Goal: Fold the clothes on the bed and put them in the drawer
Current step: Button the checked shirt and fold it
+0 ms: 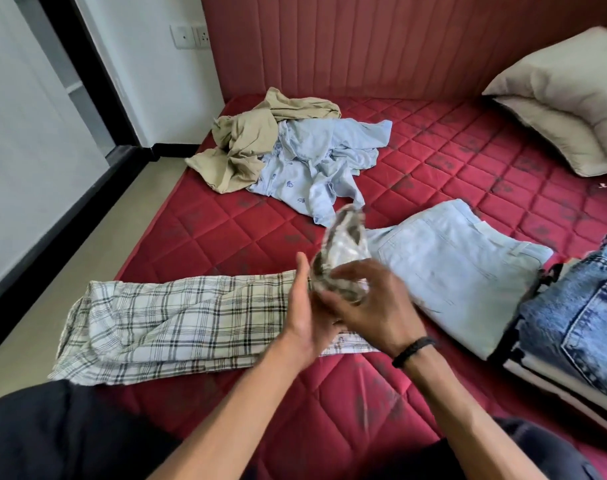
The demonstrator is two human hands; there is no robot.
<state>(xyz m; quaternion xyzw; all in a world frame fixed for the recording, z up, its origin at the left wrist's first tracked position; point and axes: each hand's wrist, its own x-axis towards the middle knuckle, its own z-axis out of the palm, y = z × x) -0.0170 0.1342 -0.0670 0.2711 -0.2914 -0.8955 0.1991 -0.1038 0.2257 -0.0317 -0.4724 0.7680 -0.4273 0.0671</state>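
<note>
A white plaid garment (163, 320) lies in a long folded strip across the red quilted mattress (433, 161) in front of me. Its right end (343, 247) is lifted and blurred between my hands. My left hand (305, 317) stands edge-up against the cloth with straight fingers. My right hand (371, 306), with a black band on the wrist, curls its fingers over the raised end. A folded pale blue pair of jeans (458, 271) lies just right of my hands. Farther back sit a crumpled light blue shirt (316, 157) and a crumpled beige garment (246, 140).
A stack topped by folded acid-wash denim (579, 313) sits at the right edge. Two cream pillows (572, 98) lean at the back right against the red padded headboard (364, 43). The floor (98, 237) and a white wall run along the bed's left side.
</note>
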